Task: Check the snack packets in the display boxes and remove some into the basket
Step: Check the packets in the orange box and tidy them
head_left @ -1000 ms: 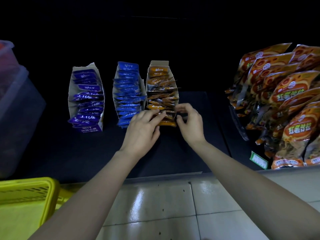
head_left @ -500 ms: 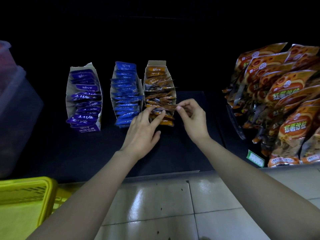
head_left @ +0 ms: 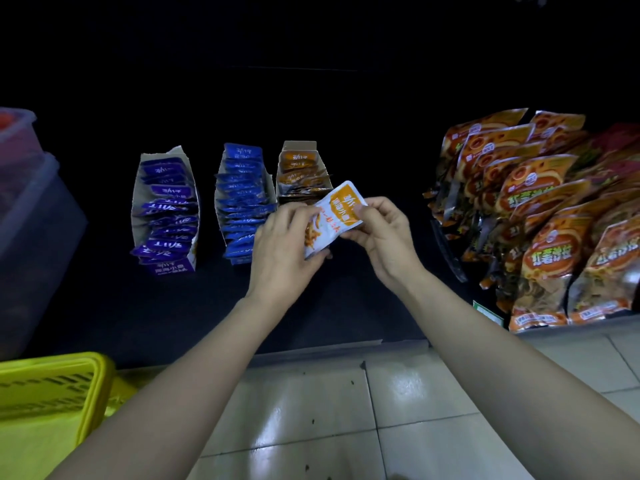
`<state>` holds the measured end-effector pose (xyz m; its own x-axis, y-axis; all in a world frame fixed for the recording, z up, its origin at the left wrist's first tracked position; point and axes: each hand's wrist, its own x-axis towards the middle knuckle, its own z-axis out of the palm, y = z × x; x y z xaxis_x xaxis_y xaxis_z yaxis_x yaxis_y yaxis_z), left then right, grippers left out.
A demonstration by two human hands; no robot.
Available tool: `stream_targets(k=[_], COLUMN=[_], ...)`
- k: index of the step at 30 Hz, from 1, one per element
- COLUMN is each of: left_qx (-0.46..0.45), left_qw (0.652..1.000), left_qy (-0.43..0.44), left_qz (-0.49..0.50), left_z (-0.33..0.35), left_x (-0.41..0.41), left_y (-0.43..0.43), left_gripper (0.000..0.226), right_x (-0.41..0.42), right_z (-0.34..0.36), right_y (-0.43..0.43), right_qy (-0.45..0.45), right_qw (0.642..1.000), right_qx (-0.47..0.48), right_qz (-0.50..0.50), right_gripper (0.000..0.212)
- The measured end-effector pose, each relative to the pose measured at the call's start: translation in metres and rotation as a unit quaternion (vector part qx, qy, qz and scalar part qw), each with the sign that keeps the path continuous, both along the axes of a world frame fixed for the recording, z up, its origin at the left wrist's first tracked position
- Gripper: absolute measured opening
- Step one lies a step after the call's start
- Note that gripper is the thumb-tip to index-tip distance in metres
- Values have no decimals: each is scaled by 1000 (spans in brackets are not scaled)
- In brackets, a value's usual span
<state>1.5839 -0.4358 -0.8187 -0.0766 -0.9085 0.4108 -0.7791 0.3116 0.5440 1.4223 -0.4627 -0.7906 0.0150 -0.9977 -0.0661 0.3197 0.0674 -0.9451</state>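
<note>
Three open display boxes stand side by side on a dark low shelf: a purple-packet box (head_left: 165,209), a blue-packet box (head_left: 242,202) and an orange-packet box (head_left: 300,171). An orange and white snack packet (head_left: 334,220) is lifted above the front of the orange box, its face turned up toward me. My left hand (head_left: 284,251) grips its lower left end, and my right hand (head_left: 384,237) pinches its right edge. The front of the orange box is hidden behind my hands. A yellow basket (head_left: 52,393) sits at the lower left on the floor.
Large orange snack bags (head_left: 540,220) are stacked on the shelf at the right, with a green price tag (head_left: 486,311) at their front. Clear plastic bins (head_left: 31,209) stand at the far left. Pale floor tiles (head_left: 311,410) lie below the shelf edge.
Both hands were picking among the packets at the front of the orange box. Now they have pulled one orange packet out and raised it flat between them.
</note>
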Motion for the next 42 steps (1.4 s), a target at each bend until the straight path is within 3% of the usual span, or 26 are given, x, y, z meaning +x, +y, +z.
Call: stream_targets(k=[3,5,8,11,14,18,21,25,27,34,42], left_qx=[-41,-23,94,146,156,148,109,29,-4,-20,25], left_qw=[997,992,956,913,890,885,904,954,969,991,999], left_qy=[66,127,278,380,429,442,412,286,229,108,-17], left_qz=[-8,-3,-7,3,11,-6,-40,-82,-90,-79,18], left_z=[4,6,10,13,12,12,11,10,8,-6,-22], left_x=[2,4,5,5,7,9,10,6,5,8,21], left_y=[3,3,3,3,3,4,5,7,7,3,0], left_gripper=[33,17,15,9,5,8,14,27,31,38,43], right_x=[1,0,0,2,2,4,5,8,10,9,0], right_z=[0,-1,-4,-4,-4,-4,-5,-4,-5,-10,-12], right_y=[4,5,5,5,6,6,6,8,7,2,-14], right_qy=[-40,-5,67,87,89,86,77,40,27,61,103], right_qw=[996,995,996,995,994,994,996,998,998,998,985], right_qx=[-14,-29,-46,-56,-58,-57,-53,-41,-36,-31,-98], right_qz=[76,97,48,-5,-20,-24,-13,29,33,16,-95], right_gripper=[9,20,15,17,18,18,16,43,47,22,17])
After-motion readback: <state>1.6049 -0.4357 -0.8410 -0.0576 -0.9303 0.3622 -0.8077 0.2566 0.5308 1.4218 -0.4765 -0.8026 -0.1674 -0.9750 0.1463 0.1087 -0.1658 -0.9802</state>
